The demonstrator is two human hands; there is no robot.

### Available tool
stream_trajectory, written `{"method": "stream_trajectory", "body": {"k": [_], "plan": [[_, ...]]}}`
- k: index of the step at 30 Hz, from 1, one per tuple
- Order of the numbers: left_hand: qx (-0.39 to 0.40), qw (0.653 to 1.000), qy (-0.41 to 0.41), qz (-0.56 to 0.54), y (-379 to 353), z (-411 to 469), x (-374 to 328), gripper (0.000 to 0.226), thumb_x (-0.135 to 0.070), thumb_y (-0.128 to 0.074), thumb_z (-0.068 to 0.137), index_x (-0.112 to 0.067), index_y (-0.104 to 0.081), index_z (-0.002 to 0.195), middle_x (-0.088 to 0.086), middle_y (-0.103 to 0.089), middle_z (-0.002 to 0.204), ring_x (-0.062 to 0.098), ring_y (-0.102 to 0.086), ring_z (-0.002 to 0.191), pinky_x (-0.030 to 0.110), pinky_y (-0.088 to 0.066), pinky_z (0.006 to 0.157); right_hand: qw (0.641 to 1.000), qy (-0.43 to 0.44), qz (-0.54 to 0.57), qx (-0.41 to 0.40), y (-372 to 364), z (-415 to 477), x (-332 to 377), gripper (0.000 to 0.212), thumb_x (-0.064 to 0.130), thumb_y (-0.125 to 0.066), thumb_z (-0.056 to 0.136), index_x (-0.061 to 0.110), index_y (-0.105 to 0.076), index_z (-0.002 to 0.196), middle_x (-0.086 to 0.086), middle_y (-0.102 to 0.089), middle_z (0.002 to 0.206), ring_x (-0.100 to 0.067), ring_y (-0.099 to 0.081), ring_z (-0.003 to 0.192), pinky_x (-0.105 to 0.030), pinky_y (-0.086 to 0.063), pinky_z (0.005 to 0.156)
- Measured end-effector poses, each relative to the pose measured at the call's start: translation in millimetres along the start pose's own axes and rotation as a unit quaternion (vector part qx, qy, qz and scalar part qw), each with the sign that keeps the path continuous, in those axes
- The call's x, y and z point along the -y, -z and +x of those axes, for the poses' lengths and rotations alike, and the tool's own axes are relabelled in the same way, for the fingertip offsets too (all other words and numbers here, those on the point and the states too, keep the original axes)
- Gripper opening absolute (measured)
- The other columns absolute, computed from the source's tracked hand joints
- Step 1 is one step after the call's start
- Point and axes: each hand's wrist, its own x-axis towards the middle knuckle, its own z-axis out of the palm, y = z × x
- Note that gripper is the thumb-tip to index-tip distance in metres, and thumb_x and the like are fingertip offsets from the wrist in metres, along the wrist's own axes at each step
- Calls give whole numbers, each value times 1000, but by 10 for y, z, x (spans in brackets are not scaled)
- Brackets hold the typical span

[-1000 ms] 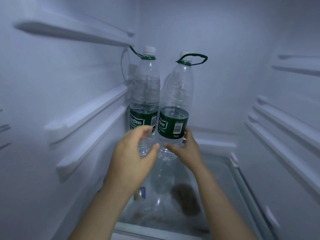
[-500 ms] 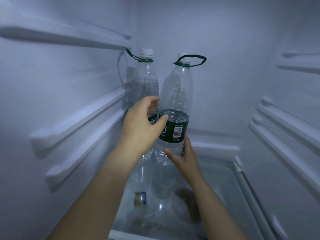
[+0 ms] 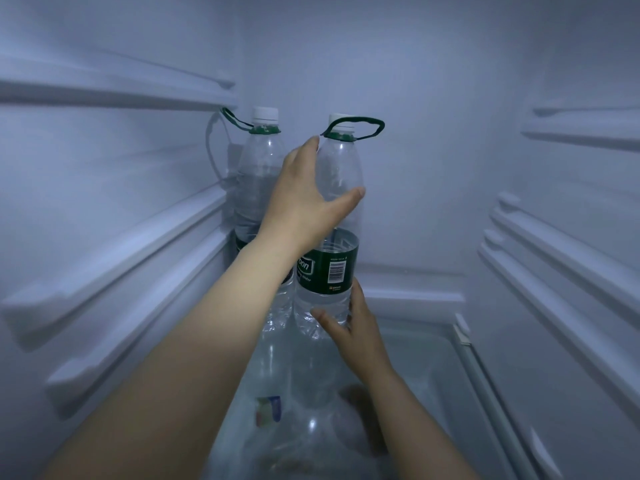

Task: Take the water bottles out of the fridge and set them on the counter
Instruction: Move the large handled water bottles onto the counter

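Left hand wraps round the front bottle high up; right hand grips its base, beside the back bottle.

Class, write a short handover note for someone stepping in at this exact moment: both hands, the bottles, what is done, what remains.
Left hand: grips the nearer bottle around its upper body.
Right hand: holds the same bottle low down, just under its green label.
Farther bottle: upright at the back left of the fridge, untouched.
Done: no bottle is out; the counter is not in view.
Left: lift the nearer bottle out, set it on the counter, then come back for the farther one.
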Motion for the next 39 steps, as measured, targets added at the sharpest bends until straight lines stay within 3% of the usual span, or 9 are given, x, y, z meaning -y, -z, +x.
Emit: {"method": "stream_trajectory", "body": {"k": [3, 8, 12, 18, 22, 27, 30, 32, 39], "plan": [[22, 999, 25, -13, -43, 53, 43, 94, -45, -73, 77, -16, -22, 151, 2, -31, 154, 15, -33, 139, 35, -32, 114, 1000, -2, -1, 5, 5, 4, -4, 72, 47, -75, 82, 43, -35, 142, 20, -57, 136, -1, -55, 124, -42, -49, 104], [40, 998, 36, -15, -110, 55, 102, 98, -40, -76, 76, -14, -17, 151, 2, -32, 153, 16, -33, 138, 24, -30, 105, 1000, -5, 1, 4, 13, -7, 18, 71, 44, -75, 83, 44, -35, 142, 22, -57, 135, 2, -55, 123, -37, -49, 103], [48, 998, 43, -9, -148, 51, 129, 107, -34, -79, 73, -17, -9, 153, 3, -26, 155, 16, -30, 141, 25, -27, 107, 1000, -7, 4, 4, 13, -10, 19, 72, 47, -74, 83, 43, -35, 143, 21, -57, 136, 1, -55, 123, -39, -49, 103], [38, 998, 35, -24, -155, 37, 143, 101, -30, -80, 72, -21, -16, 149, 0, -34, 147, 16, -40, 131, 24, -34, 97, 1000, -12, 0, 0, 4, -18, 27, 72, 56, -73, 78, 50, -35, 139, 21, -57, 136, 1, -55, 123, -40, -49, 104], [41, 998, 31, -28, -146, 17, 145, 100, -31, -80, 73, -22, -15, 149, -1, -34, 147, 18, -41, 130, 29, -39, 100, 1000, -19, 3, -9, 6, -5, 29, 70, 51, -77, 75, 57, -36, 131, 21, -58, 133, 1, -57, 120, -37, -50, 103], [43, 998, 34, -31, -136, -45, 141, 98, -33, -78, 74, -26, -15, 148, 3, -44, 135, 16, -45, 121, 25, -36, 90, 998, -51, 26, -5, 5, 14, 9, 74, 48, -82, 68, 52, -41, 129, 24, -61, 127, 4, -59, 115, -31, -51, 101], [58, 997, 50, -20, -133, -37, 134, 89, -37, -79, 72, -17, -27, 142, 1, -42, 131, 15, -45, 117, 24, -35, 86, 997, -75, 14, 6, -4, 16, -3, 84, 46, -88, 60, 40, -44, 132, 19, -65, 123, -1, -63, 111, -29, -53, 93], [60, 997, 52, -13, -149, -50, 129, 82, -40, -79, 71, -16, -34, 135, -1, -39, 130, 15, -46, 117, 24, -36, 85, 996, -91, 4, 2, -5, 22, -13, 81, 41, -91, 58, 33, -49, 127, 17, -67, 118, -2, -65, 106, -27, -54, 88], [122, 985, 102, -64, -176, -174, 265, 101, -43, -85, 64, -31, -22, 142, -5, -46, 127, 12, -47, 113, 29, -41, 88, 995, -94, -2, -14, 17, 17, 10, 74, 36, -92, 61, 28, -53, 124, 16, -67, 114, 2, -64, 101, -22, -55, 84]]}}
